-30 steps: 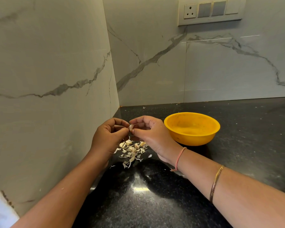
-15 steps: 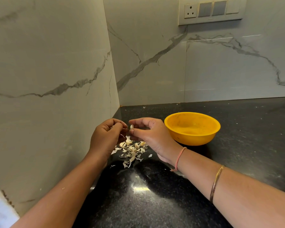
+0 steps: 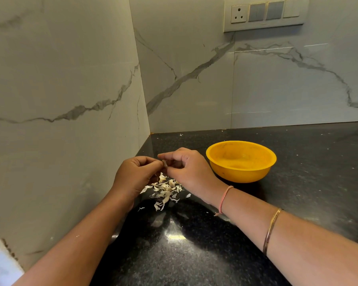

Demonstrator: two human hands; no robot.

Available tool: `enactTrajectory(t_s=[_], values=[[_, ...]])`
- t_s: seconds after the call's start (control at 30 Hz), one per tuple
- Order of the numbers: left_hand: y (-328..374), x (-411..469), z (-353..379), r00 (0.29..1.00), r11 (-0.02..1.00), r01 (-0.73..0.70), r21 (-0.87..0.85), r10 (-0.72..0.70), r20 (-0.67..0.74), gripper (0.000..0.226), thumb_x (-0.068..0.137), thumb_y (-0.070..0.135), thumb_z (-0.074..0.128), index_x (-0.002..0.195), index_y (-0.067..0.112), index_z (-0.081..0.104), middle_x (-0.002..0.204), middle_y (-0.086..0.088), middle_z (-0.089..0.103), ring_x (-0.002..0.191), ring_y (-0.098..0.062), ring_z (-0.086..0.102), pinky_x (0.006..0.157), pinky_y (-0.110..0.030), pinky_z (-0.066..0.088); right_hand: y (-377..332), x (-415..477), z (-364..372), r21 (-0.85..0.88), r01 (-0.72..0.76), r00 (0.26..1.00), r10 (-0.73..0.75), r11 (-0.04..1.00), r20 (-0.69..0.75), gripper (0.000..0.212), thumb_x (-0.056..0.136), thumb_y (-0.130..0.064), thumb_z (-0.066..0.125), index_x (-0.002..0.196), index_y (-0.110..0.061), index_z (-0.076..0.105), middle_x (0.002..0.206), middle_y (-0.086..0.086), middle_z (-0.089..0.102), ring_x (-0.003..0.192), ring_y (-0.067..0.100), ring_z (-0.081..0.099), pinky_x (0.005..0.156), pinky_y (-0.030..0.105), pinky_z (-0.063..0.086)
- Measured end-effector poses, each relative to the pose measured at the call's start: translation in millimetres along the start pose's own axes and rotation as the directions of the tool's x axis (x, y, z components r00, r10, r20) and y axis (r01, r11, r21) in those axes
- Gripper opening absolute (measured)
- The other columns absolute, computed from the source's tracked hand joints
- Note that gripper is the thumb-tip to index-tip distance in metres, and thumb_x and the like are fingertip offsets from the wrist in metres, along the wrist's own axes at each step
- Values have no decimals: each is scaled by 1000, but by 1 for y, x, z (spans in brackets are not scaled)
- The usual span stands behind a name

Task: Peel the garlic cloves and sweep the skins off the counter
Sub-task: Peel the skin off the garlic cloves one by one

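Both hands meet over the counter's (image 3: 310,182) corner, fingers curled. The left hand (image 3: 135,176) and right hand (image 3: 191,171) each pinch the same small garlic clove (image 3: 164,163) between thumb and fingertips. It is held in the air just above the skin pile (image 3: 165,189). The clove is mostly hidden, so I can't tell how much skin is left on it.

Risks:
- The clove is tiny and looks smooth. A hard tug on the skin could pop it out of the pinch, dropping it into the pile or letting it roll across the polished stone.
- The skins are papery, thin and curled. A fast hand move or a sweep would likely scatter them instead of gathering them.
- The pile sits near the wall (image 3: 70,96) seam, so flakes could lodge in that corner.
- Loose white flecks lie well apart from the pile, along the back edge and to the right, and are easy to miss.
- The yellow bowl (image 3: 241,174) is just beside the right wrist. It looks like light plastic, so a bump could shove it.

Materials:
- The counter is black speckled granite, glossy, with a bright glare patch near the camera.
- The walls are white tile with grey marble veining and look smooth.
- The bowl is round and matte with a scuffed inside, and its contents aren't visible.
- The right forearm has 1 metal bangle (image 3: 272,230) and 1 pink thread band (image 3: 225,200).
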State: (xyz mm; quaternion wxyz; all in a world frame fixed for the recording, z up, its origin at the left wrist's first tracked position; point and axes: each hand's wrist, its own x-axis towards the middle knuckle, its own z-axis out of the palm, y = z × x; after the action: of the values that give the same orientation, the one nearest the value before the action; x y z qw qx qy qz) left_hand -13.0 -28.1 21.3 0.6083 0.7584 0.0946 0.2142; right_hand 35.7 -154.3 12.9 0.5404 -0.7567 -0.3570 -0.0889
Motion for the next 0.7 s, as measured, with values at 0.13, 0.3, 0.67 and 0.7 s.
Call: enactTrajectory(t_s=[0.13,0.3,0.67,0.7], values=[[-1,1,0,1000,999,-17,39,17,6,13,83,4,64,70,8,68,67,-12,64,66,-22,57,66,-29,49,-1,-1,0,-168,103,995,-100,980,28,32,84,-2,62,115,-11,66,100,1,61,89,12,59,81,20,51],[-3,1,-1,1000,1000,-5,25,5,11,13,83,3,64,71,6,69,71,-17,65,65,-20,58,59,-22,50,0,-1,0,-215,145,989,-144,966,19,31,85,-2,62,115,-10,67,102,5,62,87,10,55,77,17,49],[-4,2,0,1000,1000,-4,0,4,-19,18,81,1,64,65,7,68,59,-7,64,62,-19,58,65,-29,52,0,-1,4,-219,170,984,-177,961,-15,26,86,-6,63,112,-8,68,98,6,63,81,10,56,73,20,52],[-4,2,0,1000,1000,2,-21,-2,-23,18,81,1,64,65,7,69,60,-8,64,64,-21,59,69,-32,52,0,-1,4,-204,160,985,-170,966,-30,26,86,-7,63,112,-8,68,98,6,63,81,10,57,73,19,52]])
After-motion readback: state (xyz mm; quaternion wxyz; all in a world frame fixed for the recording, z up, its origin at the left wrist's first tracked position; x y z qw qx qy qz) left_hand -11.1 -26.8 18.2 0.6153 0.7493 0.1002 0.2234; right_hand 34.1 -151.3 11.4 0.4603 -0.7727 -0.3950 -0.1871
